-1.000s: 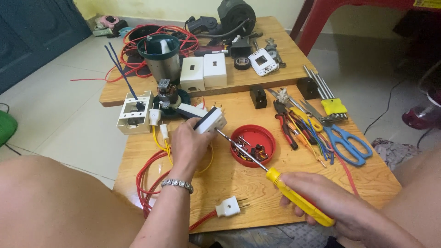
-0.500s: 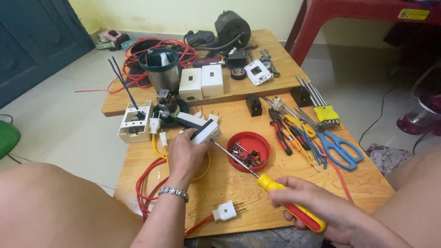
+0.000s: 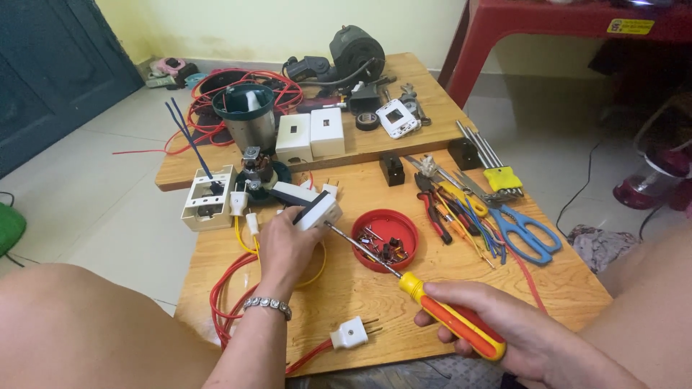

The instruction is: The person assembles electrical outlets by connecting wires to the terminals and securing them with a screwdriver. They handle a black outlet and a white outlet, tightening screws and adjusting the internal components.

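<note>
At the far left of the wooden table sits a white box with an open front, two dark blue rods rising from it. Just right of it, your left hand is closed around a small white plastic block, holding it just above the tabletop, with red cable and yellow wire looping beneath your wrist. A white two-pin plug lies near the front edge. The metal shaft of the screwdriver meets the block's right side, its tip touching it, and passes over the near rim of a red round lid holding small screws. Your right hand grips the yellow-and-red handle firmly. Further right lie pliers and blue-handled scissors, near the table's right edge.
</note>
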